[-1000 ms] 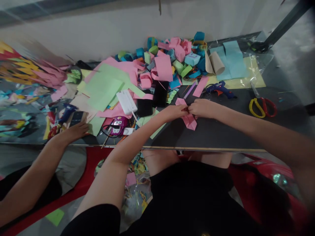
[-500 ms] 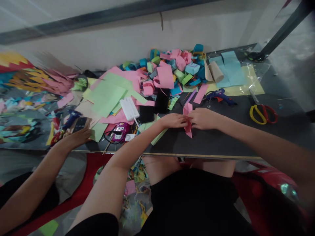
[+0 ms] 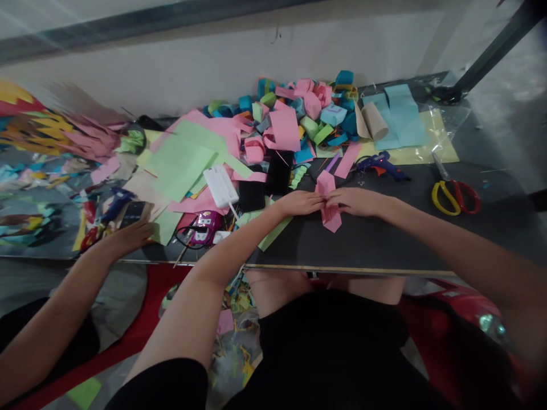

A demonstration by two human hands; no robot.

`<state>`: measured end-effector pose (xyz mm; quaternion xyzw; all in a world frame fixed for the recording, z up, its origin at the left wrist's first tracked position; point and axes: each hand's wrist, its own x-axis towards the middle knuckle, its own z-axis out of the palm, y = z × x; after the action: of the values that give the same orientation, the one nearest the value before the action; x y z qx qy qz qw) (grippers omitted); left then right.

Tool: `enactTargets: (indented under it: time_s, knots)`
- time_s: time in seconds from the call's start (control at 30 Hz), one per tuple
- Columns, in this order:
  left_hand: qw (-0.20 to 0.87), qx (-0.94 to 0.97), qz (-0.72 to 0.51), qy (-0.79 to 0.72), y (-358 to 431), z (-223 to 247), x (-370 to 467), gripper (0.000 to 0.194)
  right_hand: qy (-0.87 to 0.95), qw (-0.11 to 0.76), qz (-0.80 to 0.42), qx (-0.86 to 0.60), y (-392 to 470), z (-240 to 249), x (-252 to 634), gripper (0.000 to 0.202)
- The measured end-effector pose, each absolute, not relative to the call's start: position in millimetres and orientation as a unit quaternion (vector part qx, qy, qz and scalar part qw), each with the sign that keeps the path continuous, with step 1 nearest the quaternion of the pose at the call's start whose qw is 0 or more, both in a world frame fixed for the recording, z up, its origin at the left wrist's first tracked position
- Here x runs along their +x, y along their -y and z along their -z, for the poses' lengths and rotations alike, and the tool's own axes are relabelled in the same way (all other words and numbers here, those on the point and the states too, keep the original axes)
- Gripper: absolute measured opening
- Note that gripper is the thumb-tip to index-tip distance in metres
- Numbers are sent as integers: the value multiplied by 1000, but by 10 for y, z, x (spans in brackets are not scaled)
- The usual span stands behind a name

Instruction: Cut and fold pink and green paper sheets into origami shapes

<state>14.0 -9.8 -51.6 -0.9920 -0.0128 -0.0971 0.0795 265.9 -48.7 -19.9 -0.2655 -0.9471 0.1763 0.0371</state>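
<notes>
A folded piece of pink paper [image 3: 331, 218] lies on the dark table between my two hands, its pointed ends showing above and below the fingers. My left hand [image 3: 304, 203] presses on its middle from the left, fingers together. From the right, my right hand [image 3: 352, 201] grips the same paper, and the fingertips of both hands meet. Just beyond are a pink strip [image 3: 348, 161] and a purple strip. A blue glue gun [image 3: 383, 166] lies behind my right hand.
Scissors [image 3: 446, 197] with yellow and red handles lie at the right. Coloured paper loops [image 3: 311, 105] are heaped at the back. Left are green sheets [image 3: 182, 162], a white power bank [image 3: 221, 186], a purple device [image 3: 205, 228] and another person's hand [image 3: 132, 234] near a phone.
The pink paper looks wider and more opened out, with more of its face showing. Both hands stay on it, and my right hand's fingers lie flatter. The view has shifted slightly.
</notes>
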Motion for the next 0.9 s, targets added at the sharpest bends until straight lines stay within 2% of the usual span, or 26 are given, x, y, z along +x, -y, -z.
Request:
enactTargets:
  time_s: [0.2, 0.5, 0.67, 0.9]
  knots:
    - [45, -990, 133, 33, 103, 580, 96, 26, 974, 30, -86, -209, 481, 164, 2675, 26]
    - [32, -990, 124, 60, 114, 577, 95, 31, 972, 52, -24, -229, 532, 156, 2707, 14]
    - [8, -988, 94, 126, 132, 567, 62, 31, 962, 77, -26, -261, 544, 159, 2899, 16]
    - [-29, -985, 72, 151, 145, 411, 133, 27, 957, 18, -43, -287, 547, 82, 2869, 20]
